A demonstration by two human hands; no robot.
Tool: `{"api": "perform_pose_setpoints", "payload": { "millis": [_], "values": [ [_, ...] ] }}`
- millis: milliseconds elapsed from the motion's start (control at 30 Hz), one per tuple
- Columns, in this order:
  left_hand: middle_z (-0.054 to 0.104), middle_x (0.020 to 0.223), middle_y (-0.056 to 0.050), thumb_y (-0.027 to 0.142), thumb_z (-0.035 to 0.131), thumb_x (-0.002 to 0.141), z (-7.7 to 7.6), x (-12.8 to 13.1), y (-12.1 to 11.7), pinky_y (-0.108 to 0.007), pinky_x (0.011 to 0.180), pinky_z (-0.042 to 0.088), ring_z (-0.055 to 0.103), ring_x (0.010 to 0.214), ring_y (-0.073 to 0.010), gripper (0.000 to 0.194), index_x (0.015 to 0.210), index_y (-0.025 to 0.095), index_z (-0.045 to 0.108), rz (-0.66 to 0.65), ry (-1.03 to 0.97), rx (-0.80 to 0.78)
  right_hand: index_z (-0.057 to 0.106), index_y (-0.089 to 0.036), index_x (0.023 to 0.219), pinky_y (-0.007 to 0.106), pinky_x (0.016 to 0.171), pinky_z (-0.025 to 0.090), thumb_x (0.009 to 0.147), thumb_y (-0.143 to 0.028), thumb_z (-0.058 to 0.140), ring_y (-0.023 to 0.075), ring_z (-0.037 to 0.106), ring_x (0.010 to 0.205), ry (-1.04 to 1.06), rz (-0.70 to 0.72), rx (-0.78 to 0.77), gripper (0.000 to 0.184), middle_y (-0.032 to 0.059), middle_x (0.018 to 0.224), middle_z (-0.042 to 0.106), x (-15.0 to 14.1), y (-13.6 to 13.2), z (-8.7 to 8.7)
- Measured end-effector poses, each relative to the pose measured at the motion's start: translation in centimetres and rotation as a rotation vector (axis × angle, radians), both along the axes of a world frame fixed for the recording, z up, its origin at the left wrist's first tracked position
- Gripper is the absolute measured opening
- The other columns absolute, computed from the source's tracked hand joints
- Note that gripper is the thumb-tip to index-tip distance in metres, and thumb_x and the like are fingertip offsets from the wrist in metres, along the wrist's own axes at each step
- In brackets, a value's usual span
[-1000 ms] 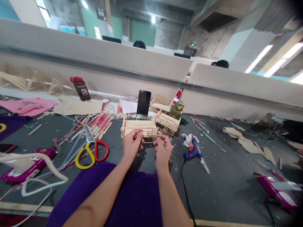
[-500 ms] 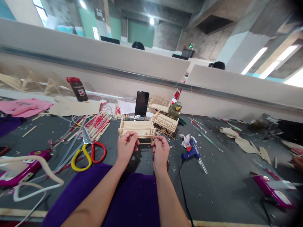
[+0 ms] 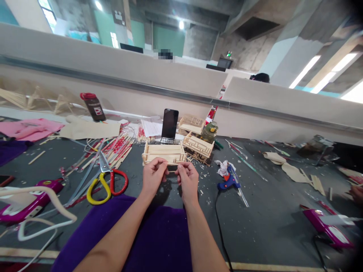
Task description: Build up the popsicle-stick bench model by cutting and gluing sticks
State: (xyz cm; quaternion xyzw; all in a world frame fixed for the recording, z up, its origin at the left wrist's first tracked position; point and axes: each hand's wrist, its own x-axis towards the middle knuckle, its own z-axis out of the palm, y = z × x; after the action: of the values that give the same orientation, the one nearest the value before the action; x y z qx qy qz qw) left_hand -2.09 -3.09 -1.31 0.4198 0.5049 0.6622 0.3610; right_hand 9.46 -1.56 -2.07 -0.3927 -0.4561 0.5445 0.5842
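My left hand (image 3: 154,176) is closed in a pinch, thumb against forefinger, just in front of a small wooden-stick model (image 3: 163,150). Facing it, my right hand (image 3: 187,179) pinches in the same way, a short gap from the left. Between the fingertips runs what looks like a thin wooden stick (image 3: 172,164), partly hidden by the fingers and hard to tell from the model's lower front edge. The model has a slatted floor and low railings, and stands on the dark table. A similar railed model (image 3: 198,146) is beside it on the right.
Yellow-and-red scissors (image 3: 106,181) lie left of my hands, near bundled sticks (image 3: 121,145). A blue glue gun (image 3: 229,181) with a cord is on the right. A phone (image 3: 169,124) stands behind the model, near a green bottle (image 3: 210,132). Another person's hand (image 3: 356,194) shows at far right.
My right hand has moved left, closer to my left hand. The left hand has shifted slightly to the right; both stay pinched, and the models have not moved.
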Motion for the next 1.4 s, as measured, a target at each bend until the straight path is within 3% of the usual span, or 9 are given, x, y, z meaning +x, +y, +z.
{"api": "perform_pose_setpoints", "payload": {
  "millis": [300,500,667,967,1200,1400],
  "values": [
    [0.06,0.051,0.004,0.036,0.063,0.079,-0.09,0.2,-0.19,-0.018,0.035,0.037,0.047,0.035,-0.0088,0.019,0.078,0.017,0.062,-0.042,0.044,-0.05,0.056,-0.018,0.08,0.014,0.035,0.028,0.078,-0.04,0.066,0.0044,0.04,0.039,0.021,0.021,-0.08,0.024,-0.0058,0.058,0.058,0.1,0.04,-0.24],
    [0.057,0.05,0.004,0.037,0.059,0.081,-0.25,0.25,-0.2,-0.018,0.036,0.037,0.047,0.035,-0.0084,0.023,0.071,0.017,0.06,-0.148,0.167,-0.117,0.052,-0.019,0.071,0.013,0.033,0.024,0.075,-0.039,0.064,0.0038,0.037,0.036,0.066,-0.035,-0.167,0.023,-0.007,0.054,0.057,0.2,0.32,-0.18],
    [0.057,0.052,0.004,0.035,0.057,0.082,-0.6,0.22,-0.25,-0.018,0.038,0.039,0.049,0.039,-0.0093,0.021,0.074,0.017,0.062,-0.132,0.254,-0.145,0.049,-0.02,0.066,0.014,0.031,0.022,0.073,-0.04,0.063,0.0041,0.036,0.034,0.019,-0.063,-0.197,0.025,-0.0078,0.049,0.054,0.25,0.46,-0.32],
    [0.063,0.063,0.0,0.035,0.06,0.082,-0.97,-0.02,-0.28,-0.02,0.049,0.044,0.057,0.055,-0.0132,0.02,0.083,0.017,0.069,-0.128,0.409,-0.058,0.05,-0.02,0.065,0.015,0.031,0.023,0.072,-0.041,0.063,0.0045,0.036,0.033,-0.021,-0.054,-0.219,0.027,-0.0071,0.047,0.054,0.21,0.48,-0.29],
    [0.066,0.069,-0.001,0.036,0.061,0.081,-0.66,-0.02,-0.23,-0.022,0.055,0.042,0.056,0.061,-0.0149,0.02,0.079,0.018,0.068,-0.084,0.397,-0.022,0.049,-0.019,0.064,0.015,0.032,0.023,0.074,-0.04,0.063,0.0041,0.037,0.034,-0.01,-0.038,-0.198,0.027,-0.007,0.049,0.053,0.28,0.46,-0.26],
    [0.068,0.076,-0.001,0.032,0.054,0.086,-0.83,-0.43,-0.23,-0.024,0.068,0.043,0.059,0.072,-0.0168,0.02,0.079,0.018,0.067,-0.119,0.517,0.007,0.052,-0.018,0.067,0.014,0.032,0.025,0.076,-0.04,0.061,0.0043,0.039,0.036,-0.076,-0.027,-0.167,0.025,-0.0056,0.051,0.055,0.33,0.57,-0.66]
  ]
}}
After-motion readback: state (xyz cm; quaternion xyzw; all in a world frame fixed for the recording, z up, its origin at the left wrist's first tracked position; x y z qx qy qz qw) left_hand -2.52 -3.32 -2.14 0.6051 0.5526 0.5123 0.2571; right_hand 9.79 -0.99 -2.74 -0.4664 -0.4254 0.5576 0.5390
